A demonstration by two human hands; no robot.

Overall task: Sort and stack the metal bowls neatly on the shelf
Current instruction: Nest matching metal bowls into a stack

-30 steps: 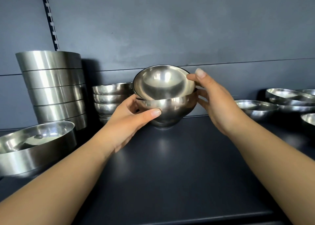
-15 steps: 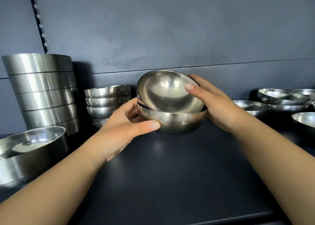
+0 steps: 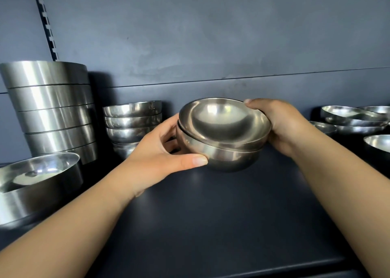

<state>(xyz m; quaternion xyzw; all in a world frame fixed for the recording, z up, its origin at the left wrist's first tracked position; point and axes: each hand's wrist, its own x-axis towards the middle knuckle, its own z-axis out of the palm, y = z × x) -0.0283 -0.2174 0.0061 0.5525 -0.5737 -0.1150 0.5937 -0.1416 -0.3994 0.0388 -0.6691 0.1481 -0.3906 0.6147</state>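
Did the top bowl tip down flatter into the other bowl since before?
Yes. The top bowl has settled flatter into the lower bowl. Against the wall seam, it sits lower than before, though still slightly tilted, with the right hand gripping its rim.

Bare forearms, no sleeves; hands (image 3: 213, 142) ungloved, nails short, unpainted.

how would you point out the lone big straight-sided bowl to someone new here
Start at the tall stack of wide steel bowls at the shelf's far left. In front of it, nearest the camera, sits the single straight-sided bowl. Unlike its neighbours, it is unstacked and tilted.
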